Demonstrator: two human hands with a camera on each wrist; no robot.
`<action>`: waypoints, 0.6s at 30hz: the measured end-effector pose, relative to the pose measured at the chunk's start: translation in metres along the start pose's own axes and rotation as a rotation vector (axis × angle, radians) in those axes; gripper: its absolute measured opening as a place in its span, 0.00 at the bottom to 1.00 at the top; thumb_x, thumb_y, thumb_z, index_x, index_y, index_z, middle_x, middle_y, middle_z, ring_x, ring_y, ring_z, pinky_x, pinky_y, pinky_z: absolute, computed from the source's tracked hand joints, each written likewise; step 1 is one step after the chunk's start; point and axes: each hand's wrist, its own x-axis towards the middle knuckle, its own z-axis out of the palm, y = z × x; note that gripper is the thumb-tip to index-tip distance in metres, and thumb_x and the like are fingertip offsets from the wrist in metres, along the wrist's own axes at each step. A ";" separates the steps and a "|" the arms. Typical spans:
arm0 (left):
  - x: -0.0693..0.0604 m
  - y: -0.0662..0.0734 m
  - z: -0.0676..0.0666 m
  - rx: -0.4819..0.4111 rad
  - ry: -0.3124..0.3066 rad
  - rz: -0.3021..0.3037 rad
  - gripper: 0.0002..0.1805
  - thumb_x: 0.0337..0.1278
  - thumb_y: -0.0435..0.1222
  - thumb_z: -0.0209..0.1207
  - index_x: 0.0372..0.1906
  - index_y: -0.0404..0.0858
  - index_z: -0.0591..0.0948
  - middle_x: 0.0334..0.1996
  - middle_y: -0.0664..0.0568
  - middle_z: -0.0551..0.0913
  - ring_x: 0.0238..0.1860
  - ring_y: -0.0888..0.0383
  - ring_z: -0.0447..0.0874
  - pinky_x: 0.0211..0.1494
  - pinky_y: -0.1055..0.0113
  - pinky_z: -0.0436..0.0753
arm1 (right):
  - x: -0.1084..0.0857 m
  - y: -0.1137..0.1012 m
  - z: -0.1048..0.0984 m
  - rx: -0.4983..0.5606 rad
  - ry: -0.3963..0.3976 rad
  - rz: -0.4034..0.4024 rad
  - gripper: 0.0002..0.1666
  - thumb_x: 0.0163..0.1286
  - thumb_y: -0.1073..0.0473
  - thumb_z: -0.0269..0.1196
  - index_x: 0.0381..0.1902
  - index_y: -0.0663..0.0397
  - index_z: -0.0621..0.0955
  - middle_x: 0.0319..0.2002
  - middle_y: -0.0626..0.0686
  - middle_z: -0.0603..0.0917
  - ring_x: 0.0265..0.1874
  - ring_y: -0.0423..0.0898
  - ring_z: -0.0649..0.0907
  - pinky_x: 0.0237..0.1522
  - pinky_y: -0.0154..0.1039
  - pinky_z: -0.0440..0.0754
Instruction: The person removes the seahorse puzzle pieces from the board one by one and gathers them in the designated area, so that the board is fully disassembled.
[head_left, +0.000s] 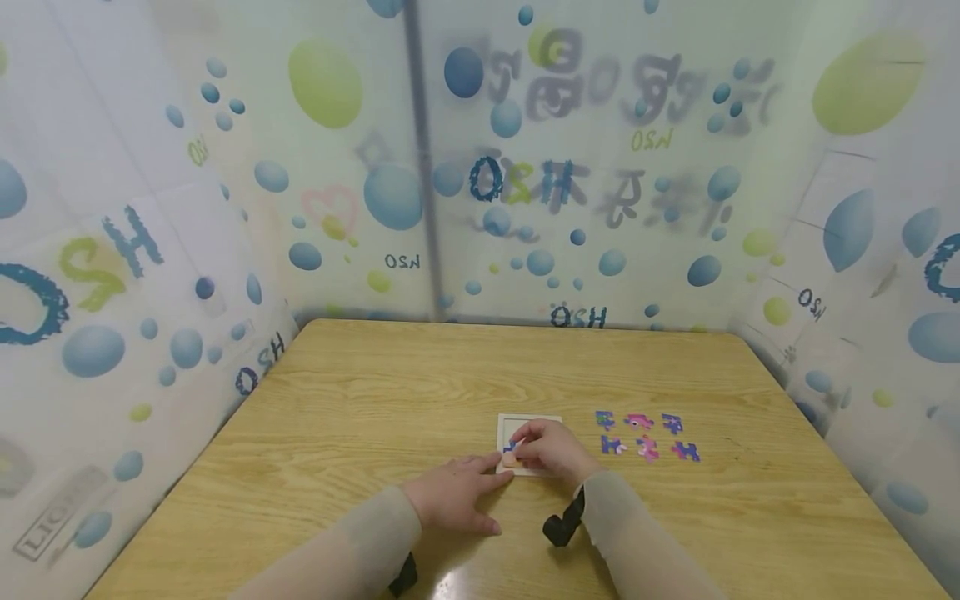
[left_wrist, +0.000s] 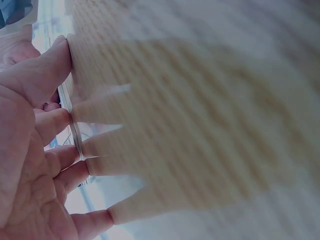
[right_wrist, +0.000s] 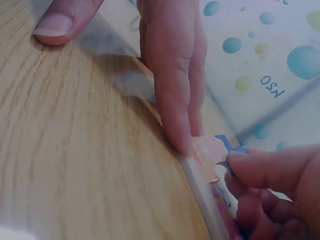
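A small white puzzle tray [head_left: 529,417] lies on the table, partly covered by both hands. My left hand [head_left: 453,493] rests flat with fingers spread, its fingertips touching the tray's left side and near corner. In the right wrist view, a peach and blue jigsaw piece [right_wrist: 209,152] sits at the tray's corner. My right hand [head_left: 553,450] bends over the tray and pinches the blue part of that piece between thumb and finger. More coloured pieces show under the right hand, mostly hidden. In the left wrist view, the tray's thin edge [left_wrist: 75,132] runs behind the left fingers.
Several loose purple and pink jigsaw pieces [head_left: 647,448] lie in two rows on the wooden table [head_left: 360,383], right of the tray. Patterned curtains [head_left: 637,275] with bubbles and lettering hang behind and beside the table.
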 end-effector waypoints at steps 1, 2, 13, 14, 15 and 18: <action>0.000 0.000 0.000 -0.001 -0.001 0.000 0.41 0.54 0.63 0.58 0.72 0.53 0.65 0.74 0.52 0.56 0.70 0.44 0.59 0.69 0.49 0.64 | 0.000 0.000 -0.001 0.001 -0.004 0.004 0.08 0.61 0.67 0.64 0.39 0.60 0.82 0.28 0.51 0.79 0.27 0.44 0.79 0.29 0.33 0.78; 0.000 0.000 0.000 -0.003 -0.001 0.000 0.41 0.54 0.63 0.58 0.72 0.53 0.65 0.74 0.51 0.56 0.71 0.44 0.59 0.69 0.49 0.64 | 0.000 0.000 -0.001 0.003 -0.009 0.006 0.07 0.62 0.67 0.64 0.39 0.59 0.82 0.28 0.51 0.79 0.27 0.44 0.79 0.29 0.33 0.78; 0.000 0.000 0.000 0.005 0.004 0.002 0.41 0.54 0.62 0.58 0.72 0.53 0.64 0.74 0.50 0.56 0.70 0.43 0.59 0.69 0.49 0.64 | 0.003 0.000 -0.003 0.059 -0.023 -0.013 0.10 0.61 0.70 0.60 0.41 0.64 0.81 0.24 0.50 0.79 0.19 0.43 0.73 0.24 0.32 0.73; 0.001 0.000 0.000 0.006 0.004 0.001 0.41 0.54 0.63 0.58 0.72 0.53 0.64 0.74 0.50 0.56 0.70 0.43 0.59 0.69 0.48 0.64 | 0.003 0.000 -0.004 0.061 -0.024 -0.014 0.10 0.61 0.70 0.60 0.41 0.64 0.81 0.24 0.50 0.78 0.19 0.43 0.73 0.24 0.33 0.73; 0.001 0.000 0.000 0.005 0.003 0.000 0.41 0.54 0.63 0.58 0.72 0.53 0.64 0.74 0.51 0.56 0.70 0.43 0.59 0.69 0.48 0.64 | 0.003 0.001 -0.005 0.063 -0.025 -0.011 0.10 0.61 0.70 0.60 0.42 0.64 0.81 0.24 0.50 0.78 0.19 0.43 0.73 0.24 0.33 0.73; 0.001 0.000 0.000 0.000 -0.005 -0.008 0.41 0.54 0.63 0.58 0.72 0.54 0.64 0.75 0.52 0.55 0.70 0.43 0.59 0.69 0.47 0.64 | 0.002 0.000 -0.008 0.064 -0.026 0.009 0.10 0.62 0.68 0.61 0.42 0.62 0.81 0.26 0.51 0.78 0.20 0.45 0.73 0.26 0.34 0.73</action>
